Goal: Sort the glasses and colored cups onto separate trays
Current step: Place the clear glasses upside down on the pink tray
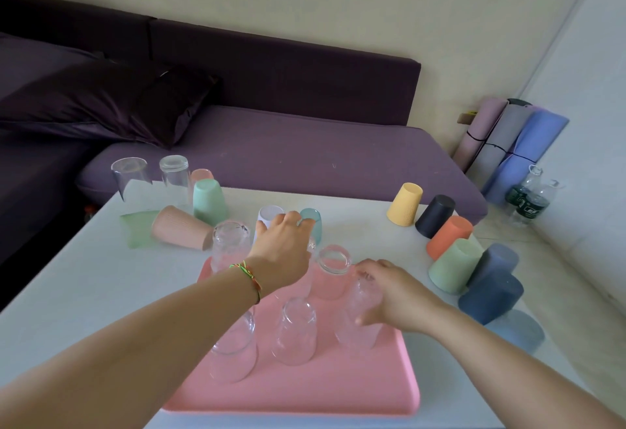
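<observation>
- Pink tray (338, 388): lies on the white worktop (84, 293); all positions below are given relative to it.
- Right grip (399, 296): over the tray's right side, with fingers and thumb wrapped round an upturned held glass (355, 327) that stands on the tray.
- Left grip (283, 245): palm down, just past the tray's far edge. Its fingertips are at a white cup (269, 217) and a teal cup (313, 223); whether it grasps anything cannot be told.
- Four further glasses stand base-up on the tray: corner glass (232, 245) at far left, ringed glass (332, 269) at far middle, near-left glass (233, 350), and centre glass (294, 330).
- Two loose glasses (130, 174) and (174, 174) stand on the worktop, well beyond the tray to the far left.
- Green tray (133, 230): far left of the pink tray. A peach cup (179, 232) lies on its side partly over it, with a mint cup (209, 201) base-up just behind.
- Right of the tray, from far to near, a cluster of upturned cups: yellow cup (404, 205), black cup (435, 215), orange cup (449, 237), pale green cup (454, 269), blue cup (498, 261), navy cup (491, 296).
- Purple sofa (305, 151): beyond the worktop.
</observation>
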